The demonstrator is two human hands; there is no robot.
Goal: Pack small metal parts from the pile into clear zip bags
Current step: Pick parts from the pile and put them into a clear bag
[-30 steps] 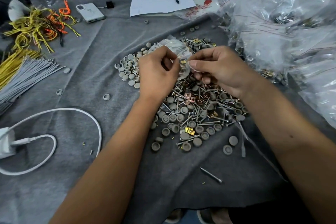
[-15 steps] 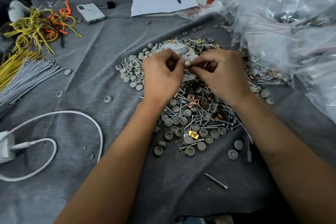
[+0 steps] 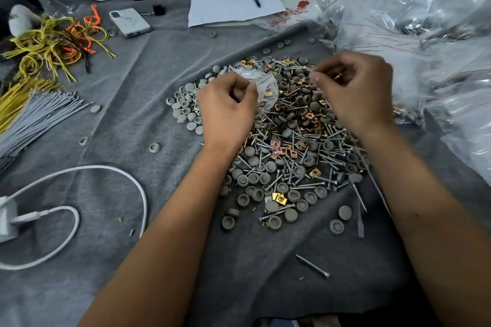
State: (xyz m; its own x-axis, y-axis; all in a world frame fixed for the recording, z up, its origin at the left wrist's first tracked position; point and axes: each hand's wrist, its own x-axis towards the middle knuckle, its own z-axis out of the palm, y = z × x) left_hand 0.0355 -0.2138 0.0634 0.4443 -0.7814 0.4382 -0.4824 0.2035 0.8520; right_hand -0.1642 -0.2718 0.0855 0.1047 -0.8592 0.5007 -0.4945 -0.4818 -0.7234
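1. Moved apart since 0.5 s ago: right hand (image 3: 356,90) off to the right, away from left hand (image 3: 228,109).
2. Left fingers pinching small zip bag (image 3: 261,85), few parts inside, just above pile (image 3: 297,141).
3. Right fingers curled, pinching sth tiny, can't tell what.
4. Lots still loose on worktop (image 3: 132,119); filled bags (image 3: 414,42) heaped at right.
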